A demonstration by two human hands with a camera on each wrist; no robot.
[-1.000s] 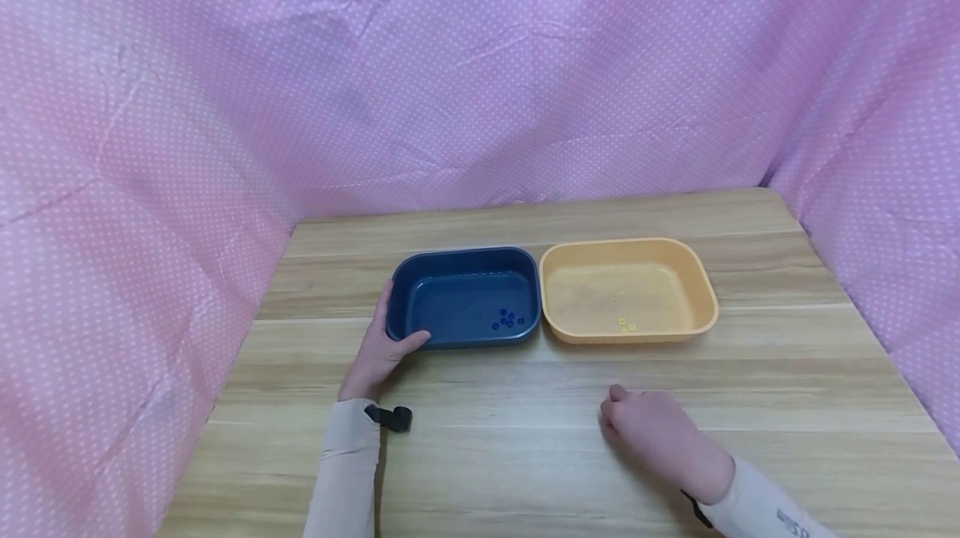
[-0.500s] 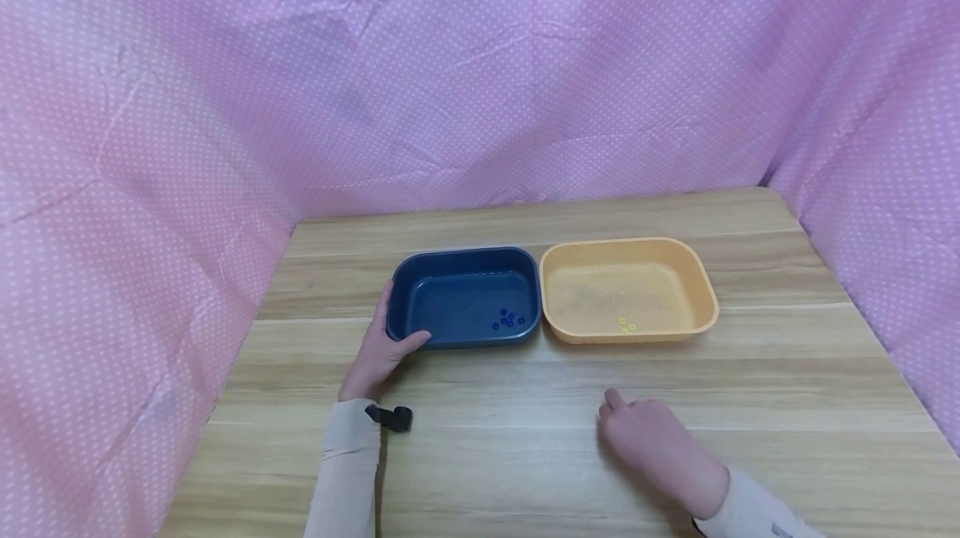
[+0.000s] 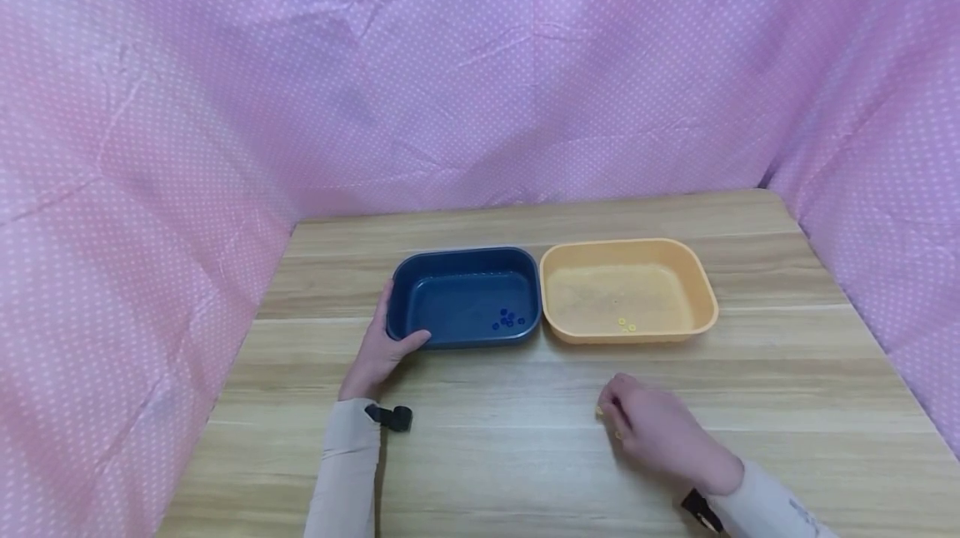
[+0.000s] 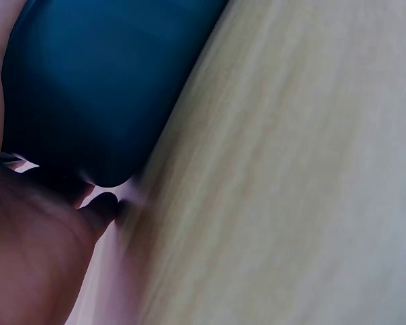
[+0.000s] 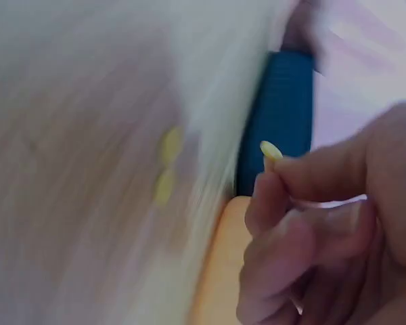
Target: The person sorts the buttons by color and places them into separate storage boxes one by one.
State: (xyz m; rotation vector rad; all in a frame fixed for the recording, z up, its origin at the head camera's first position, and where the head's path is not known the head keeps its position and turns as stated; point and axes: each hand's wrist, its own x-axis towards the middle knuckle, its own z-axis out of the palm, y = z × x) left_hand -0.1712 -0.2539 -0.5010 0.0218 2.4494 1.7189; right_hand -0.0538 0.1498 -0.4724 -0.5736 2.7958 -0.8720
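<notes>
My left hand (image 3: 377, 351) grips the left end of a dark blue plastic tray (image 3: 465, 252), its thumb at the near rim and its fingers along the outer side. Several small blue buttons (image 3: 510, 317) lie in that tray's near right corner. In the right wrist view, my right hand (image 5: 318, 223) pinches a small yellow button (image 5: 271, 150) between thumb and index finger. Two more yellow buttons, a first button (image 5: 170, 145) and a second button (image 5: 164, 187), lie blurred on the tabletop. From the head view, my right hand is above the wood in front of the yellow tray (image 3: 630, 336).
The two trays stand side by side, touching or nearly so. A few yellow buttons (image 3: 627, 325) lie near the front wall inside the yellow tray. Pink dotted cloth (image 3: 480, 88) hangs behind and beside the wooden table (image 3: 480, 455).
My right hand has lifted and turned slightly, with its fingers drawn together, and yellow buttons now show beside it. The left hand and both trays have stayed put.
</notes>
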